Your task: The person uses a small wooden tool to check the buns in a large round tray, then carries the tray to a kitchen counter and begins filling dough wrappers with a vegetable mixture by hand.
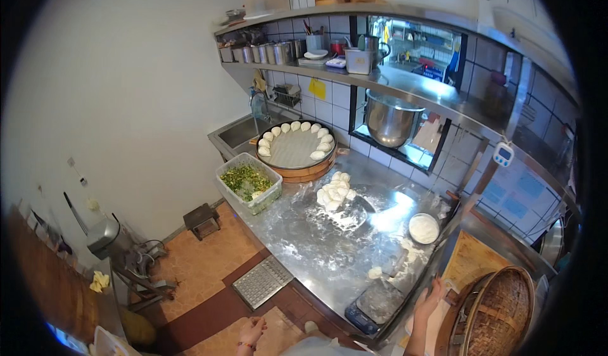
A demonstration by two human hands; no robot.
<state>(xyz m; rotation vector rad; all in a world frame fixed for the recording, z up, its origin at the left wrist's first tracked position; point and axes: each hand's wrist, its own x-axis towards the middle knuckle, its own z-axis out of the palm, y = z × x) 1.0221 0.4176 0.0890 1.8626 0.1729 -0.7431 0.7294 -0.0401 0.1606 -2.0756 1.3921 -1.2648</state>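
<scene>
Low in the view, my left hand [253, 330] hangs over the floor, fingers curled, with nothing seen in it. My right hand [431, 295], empty with fingers apart, is beside the counter's right edge, near a bamboo steamer. Dough pieces [335, 192] lie piled on the floured steel counter [304, 261]. Filled buns [305, 126] line the rim of a lined round steamer [294, 150]. A plastic tub [263, 204] holds chopped green filling [242, 180]. A single dough piece [375, 273] lies near a black scale [380, 303] dusted with flour.
A bowl of flour [424, 228] stands by the counter's right edge. The bamboo steamer lid [503, 313] is at lower right. Behind the round steamer are a sink [237, 132] and tiled wall. A steel shelf [304, 71] spans above; a stool [202, 220] stands on the floor.
</scene>
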